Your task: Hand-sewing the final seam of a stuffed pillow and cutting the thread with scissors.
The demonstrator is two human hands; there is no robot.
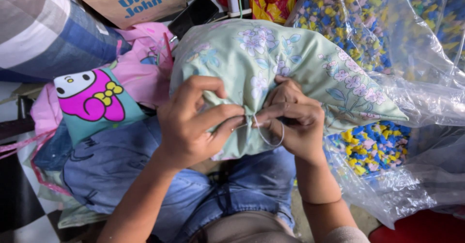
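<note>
A stuffed pale green pillow with a floral print [271, 59] rests on my lap. My left hand [193, 119] pinches the gathered fabric at its near edge. My right hand [293, 117] presses against the same gathered spot, fingers closed on the cloth and on a thin white thread [271, 139] that loops below my fingers. Both hands meet at the pillow's near seam. No needle can be made out.
A clear plastic bag of several small coloured foam bits [373, 146] lies at the right. A pink and teal cartoon-print cushion [92, 100] sits at the left, a plaid cushion [43, 25] and a brown paper bag [131, 1] behind it, a dark phone [193, 13] near the top.
</note>
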